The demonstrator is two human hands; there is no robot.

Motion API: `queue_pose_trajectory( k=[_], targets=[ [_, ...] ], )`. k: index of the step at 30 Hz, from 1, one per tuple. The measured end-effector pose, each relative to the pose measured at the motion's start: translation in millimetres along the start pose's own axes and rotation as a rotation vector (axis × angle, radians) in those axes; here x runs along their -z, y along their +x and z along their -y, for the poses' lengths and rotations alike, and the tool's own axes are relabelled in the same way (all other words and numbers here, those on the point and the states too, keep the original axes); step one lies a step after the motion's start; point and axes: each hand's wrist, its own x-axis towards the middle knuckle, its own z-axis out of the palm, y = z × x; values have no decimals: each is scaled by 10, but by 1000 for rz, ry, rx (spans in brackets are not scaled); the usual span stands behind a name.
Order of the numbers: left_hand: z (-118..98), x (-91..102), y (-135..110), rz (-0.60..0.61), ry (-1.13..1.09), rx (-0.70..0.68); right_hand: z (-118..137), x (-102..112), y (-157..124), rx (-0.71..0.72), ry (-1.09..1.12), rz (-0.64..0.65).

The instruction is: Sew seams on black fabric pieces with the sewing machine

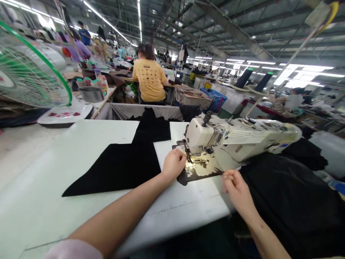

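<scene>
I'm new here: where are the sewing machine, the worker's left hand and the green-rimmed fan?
Sewing machine (238,137): head view, front of its long arm.
Left hand (174,163): head view, back of the hand.
Green-rimmed fan (29,77): head view, wire guard.

A smooth, pale surface (88,223) with ruler-like marks (173,210) near its front edge carries a broad, angular black cloth piece (118,169), a smaller black cloth piece (153,127) just beyond, and a cream-white sewing machine (242,136).
</scene>
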Motion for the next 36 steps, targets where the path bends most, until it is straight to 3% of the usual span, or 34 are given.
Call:
queue_pose_trajectory(
  k=[4, 8, 11, 15, 20, 23, 28, 33, 36],
  targets=[
    [-37, 105, -27, -8, 38, -20, -102, 430, -163, -10, -46, -60],
    [-140, 323, -239, 17, 89, -73, -133, 711, -203, 2, -184, -158],
    [-207, 490, -536, 42, 151, -98, -102, 847, -205, 23, -322, -199],
    [-161, 671, -916, 73, 441, -89, -105, 990, -209, 37, -414, -233],
    [30, 799, -1078, 217, 750, -52, -245, 1080, -201, 19, -423, -268],
    [92, 795, -1066, 289, 800, -94, -208, 1047, -205, 47, -414, -290],
    [51, 750, -1025, 380, 872, -166, 39, 798, -302, 333, -380, -349],
    [-121, 804, -1028, 465, 888, -206, 7, 309, -446, 474, -270, -2],
    [-356, 691, -1295, 552, 851, -287, -42, 3, -471, 534, -240, 165]
  ],
)
